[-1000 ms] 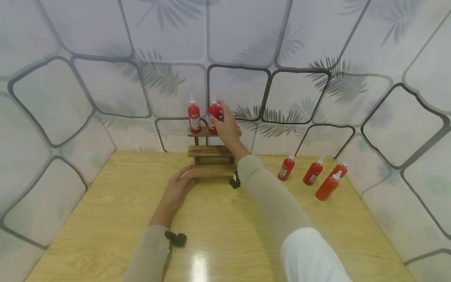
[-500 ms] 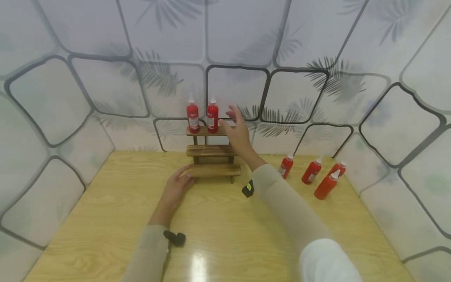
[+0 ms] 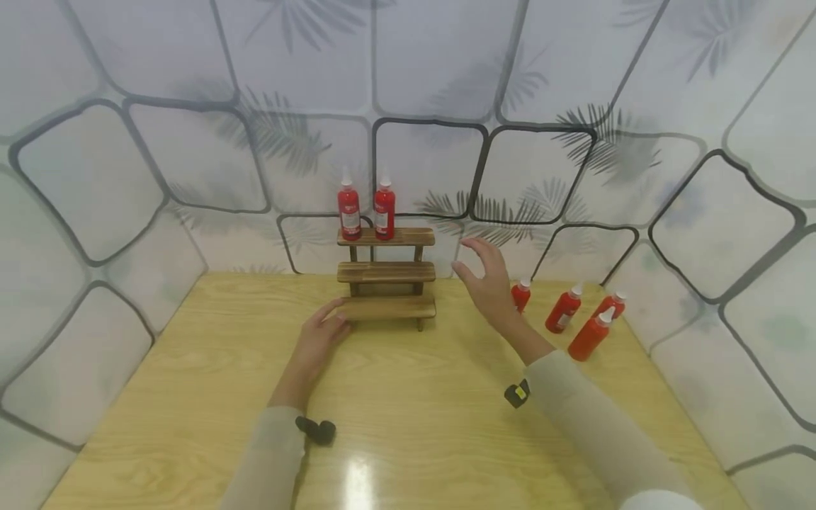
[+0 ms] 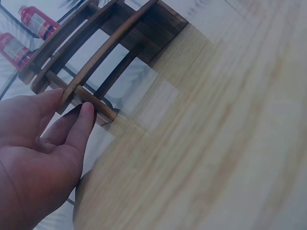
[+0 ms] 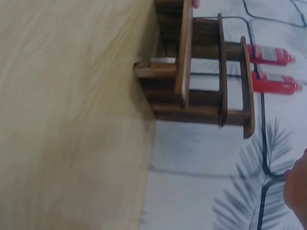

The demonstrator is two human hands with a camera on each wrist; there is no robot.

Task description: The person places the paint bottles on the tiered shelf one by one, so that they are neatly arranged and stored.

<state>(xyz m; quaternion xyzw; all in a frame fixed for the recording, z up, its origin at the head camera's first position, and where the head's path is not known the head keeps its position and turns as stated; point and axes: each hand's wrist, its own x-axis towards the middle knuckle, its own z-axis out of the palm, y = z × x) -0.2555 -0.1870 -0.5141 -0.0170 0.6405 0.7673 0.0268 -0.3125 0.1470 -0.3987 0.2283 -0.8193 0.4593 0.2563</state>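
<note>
A small three-tier wooden shelf stand stands on the table against the back wall. Two red squeeze bottles, a left one and a right one, stand upright on the left part of its top tier. My left hand holds the left end of the lowest tier; in the left wrist view its thumb and fingers pinch the wood there. Raised to the right of the stand, my right hand holds nothing, its fingers loosely bent and thumb apart. It partly hides a red bottle behind it.
More red bottles with white nozzle caps stand on the table at the right: one in the middle, one in front and one partly hidden behind it. A patterned wall encloses the wooden table at the back and sides.
My right hand has let go of the right bottle on the top tier and moved right and down, away from the stand. My left hand has stayed at the lowest tier.
</note>
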